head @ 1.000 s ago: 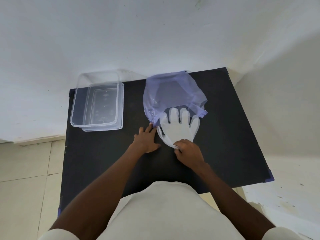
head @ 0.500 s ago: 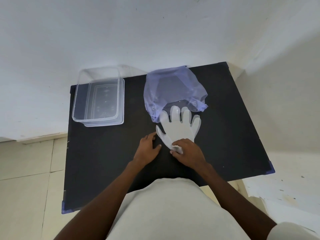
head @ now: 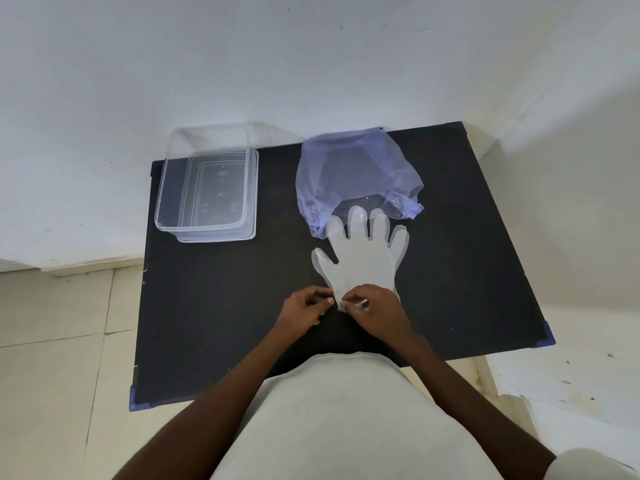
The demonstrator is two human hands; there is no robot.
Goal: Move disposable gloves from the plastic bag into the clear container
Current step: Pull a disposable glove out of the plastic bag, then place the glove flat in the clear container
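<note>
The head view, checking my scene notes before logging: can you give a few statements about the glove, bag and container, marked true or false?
1. The translucent white disposable glove lies flat on the black table. True.
2. Both hands pinch its cuff. True: left hand, right hand.
3. The clear rectangular plastic container holds gloves. False: it holds none.
4. The glove is wholly inside the purple plastic bag. False: only its fingertips reach the bag's mouth.

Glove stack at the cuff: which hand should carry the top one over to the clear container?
Probably left. The left hand pinches the glove cuff on the side nearer the clear container, a straight path across the table. The right hand would cross over.
</note>
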